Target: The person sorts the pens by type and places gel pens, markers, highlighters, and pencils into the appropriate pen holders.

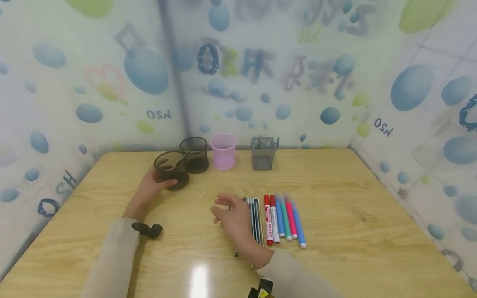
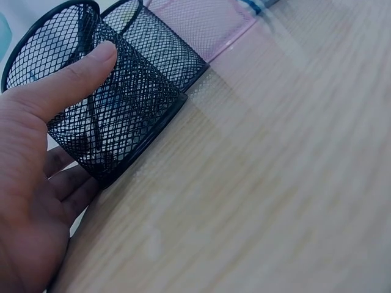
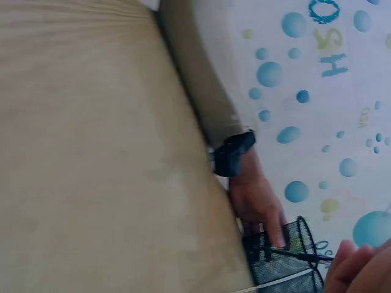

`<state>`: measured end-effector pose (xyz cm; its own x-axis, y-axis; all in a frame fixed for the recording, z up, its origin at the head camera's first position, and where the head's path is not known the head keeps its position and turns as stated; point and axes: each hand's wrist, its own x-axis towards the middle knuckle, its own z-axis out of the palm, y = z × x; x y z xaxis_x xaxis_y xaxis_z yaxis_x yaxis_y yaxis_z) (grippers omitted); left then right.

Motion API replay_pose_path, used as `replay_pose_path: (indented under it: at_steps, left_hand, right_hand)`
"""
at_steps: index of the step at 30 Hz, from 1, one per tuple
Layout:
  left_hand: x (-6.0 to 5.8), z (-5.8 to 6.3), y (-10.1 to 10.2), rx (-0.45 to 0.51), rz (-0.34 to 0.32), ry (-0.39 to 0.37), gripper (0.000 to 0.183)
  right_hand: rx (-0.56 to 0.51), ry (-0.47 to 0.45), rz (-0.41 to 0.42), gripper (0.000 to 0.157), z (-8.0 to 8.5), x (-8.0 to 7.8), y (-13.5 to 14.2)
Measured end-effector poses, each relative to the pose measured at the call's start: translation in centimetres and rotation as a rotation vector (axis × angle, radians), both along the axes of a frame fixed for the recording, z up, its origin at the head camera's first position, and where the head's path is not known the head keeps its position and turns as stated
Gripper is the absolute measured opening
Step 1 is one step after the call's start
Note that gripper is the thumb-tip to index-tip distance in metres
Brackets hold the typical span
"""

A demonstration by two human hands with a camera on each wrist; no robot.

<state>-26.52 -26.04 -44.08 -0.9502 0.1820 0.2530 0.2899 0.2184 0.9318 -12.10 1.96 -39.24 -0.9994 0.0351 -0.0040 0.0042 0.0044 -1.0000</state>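
My left hand [image 1: 158, 180] grips a round black mesh pen holder [image 2: 131, 116], thumb on the near side and fingers round the far side. A dark pen [image 3: 293, 254] leans inside it, sticking out past the rim. My right hand [image 1: 236, 217] hovers over the left end of a row of pencils [image 1: 257, 219], fingers loosely bent, with nothing visible in them. It hides part of that row. In the right wrist view only some fingers [image 3: 357, 268] of this hand show, at the lower right corner.
Behind stand another black mesh holder [image 1: 197, 159], a pink mesh holder [image 1: 223, 155] and a square grey mesh holder [image 1: 262, 155]. Right of the pencils lie two red-capped markers [image 1: 272, 219] and several coloured felt-tip pens [image 1: 290, 219]. A patterned curtain [image 1: 242, 91] borders the wooden table [image 1: 335, 256].
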Motion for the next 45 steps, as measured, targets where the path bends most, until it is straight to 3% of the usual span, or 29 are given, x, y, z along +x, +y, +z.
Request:
replay_pose_path:
  at_steps: [5,8,11,15,23,33,45]
  left_hand:
    - [0.7,1.2,0.5,0.006,-0.017,0.037,0.077]
    - [1.3,1.9,0.9,0.011,-0.019,0.044,0.075]
    - [1.4,1.9,0.8,0.02,-0.025,0.041,0.074]
    - [0.9,1.1,0.6,0.006,-0.028,0.045,0.075]
    - [-0.4,-0.1,0.2,0.011,-0.031,0.035,0.076]
    - [0.0,0.0,0.0,0.036,-0.032,0.031,0.077]
    - [0.3,0.2,0.1,0.012,-0.026,0.031,0.079]
  right_hand:
    - [0.052,-0.031,-0.031,0.039,-1.4,2.2,2.0]
    - [0.047,-0.058,-0.038,0.04,-1.9,2.8,2.8]
    - [0.026,-0.078,-0.041,0.04,-2.4,3.1,3.2]
    - [0.027,-0.077,-0.048,0.044,-2.9,3.1,3.5]
    - [0.148,-0.018,-0.055,0.054,-3.6,2.5,3.3]
    - [0.268,0.077,-0.047,0.055,-4.0,1.7,2.6]
    - [0.353,0.089,-0.092,0.047,-3.9,1.3,4.5]
